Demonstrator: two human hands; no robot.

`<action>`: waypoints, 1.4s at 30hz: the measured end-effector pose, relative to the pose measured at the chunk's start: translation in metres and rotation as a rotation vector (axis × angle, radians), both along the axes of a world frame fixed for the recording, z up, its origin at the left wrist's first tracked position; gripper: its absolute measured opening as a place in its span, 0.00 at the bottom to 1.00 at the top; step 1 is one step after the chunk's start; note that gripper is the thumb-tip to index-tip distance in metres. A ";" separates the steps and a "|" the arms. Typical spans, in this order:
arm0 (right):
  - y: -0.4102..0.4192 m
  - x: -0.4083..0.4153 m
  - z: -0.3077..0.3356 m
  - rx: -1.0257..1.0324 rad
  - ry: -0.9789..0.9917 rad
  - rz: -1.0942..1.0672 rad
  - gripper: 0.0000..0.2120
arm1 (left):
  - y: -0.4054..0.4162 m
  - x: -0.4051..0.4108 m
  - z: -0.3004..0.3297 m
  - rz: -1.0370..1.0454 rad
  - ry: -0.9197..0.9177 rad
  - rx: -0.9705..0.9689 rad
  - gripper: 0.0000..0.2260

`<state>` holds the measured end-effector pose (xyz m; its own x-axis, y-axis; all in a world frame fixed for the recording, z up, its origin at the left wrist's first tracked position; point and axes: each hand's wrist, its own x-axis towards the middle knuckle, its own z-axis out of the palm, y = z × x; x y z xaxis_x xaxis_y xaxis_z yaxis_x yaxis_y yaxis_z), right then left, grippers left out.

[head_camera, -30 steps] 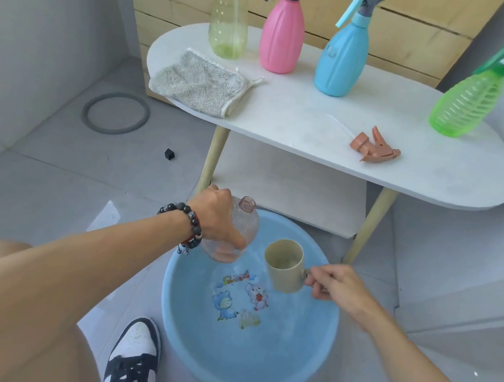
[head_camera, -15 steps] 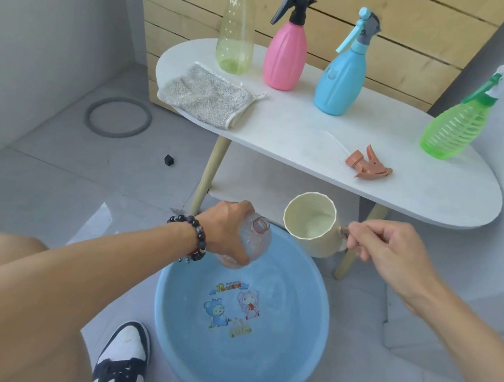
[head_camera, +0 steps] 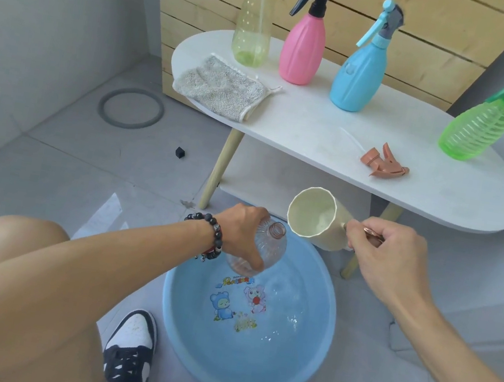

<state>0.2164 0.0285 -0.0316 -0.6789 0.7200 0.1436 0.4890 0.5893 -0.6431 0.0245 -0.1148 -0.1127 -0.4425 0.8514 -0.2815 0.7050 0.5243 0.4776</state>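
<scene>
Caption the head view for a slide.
Left hand holds bottle over basin; right hand tilts cup beside it.

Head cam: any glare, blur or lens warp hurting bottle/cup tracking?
Head view: soft even light, faint shadows; small glints on the water in the blue basin and a pale sheen on the floor tile; wide-angle lens bows the white table edge; green spray bottle smears at its nozzle near the frame edge; clear bottle in the left hand is low-contrast; cup and right hand sharp.
</scene>
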 end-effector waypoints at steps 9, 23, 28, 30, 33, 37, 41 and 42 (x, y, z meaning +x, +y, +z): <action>-0.001 0.003 -0.008 0.116 0.015 0.041 0.20 | 0.006 0.001 -0.003 -0.017 0.003 -0.012 0.41; 0.000 0.006 -0.011 0.245 0.034 0.080 0.16 | 0.008 0.002 -0.005 -0.042 -0.014 -0.060 0.43; 0.002 0.006 -0.010 0.297 0.055 0.119 0.22 | 0.008 0.002 -0.006 -0.047 -0.013 -0.073 0.43; 0.002 0.006 -0.010 0.327 0.061 0.137 0.24 | 0.008 0.002 -0.007 -0.048 -0.014 -0.078 0.43; 0.004 0.006 -0.012 0.371 0.070 0.140 0.20 | 0.008 0.001 -0.008 -0.051 -0.012 -0.087 0.44; 0.005 0.008 -0.014 0.438 0.077 0.147 0.17 | 0.007 0.001 -0.009 -0.054 -0.019 -0.095 0.45; 0.005 0.009 -0.017 0.511 0.107 0.170 0.19 | 0.008 0.002 -0.009 -0.072 -0.011 -0.108 0.43; 0.005 0.009 -0.017 0.525 0.117 0.177 0.17 | 0.007 0.002 -0.009 -0.073 -0.009 -0.108 0.42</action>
<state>0.2250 0.0332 -0.0488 -0.7407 0.4084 0.5335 0.2971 0.9113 -0.2851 0.0266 -0.1075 -0.1214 -0.3772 0.8460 -0.3768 0.7390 0.5202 0.4281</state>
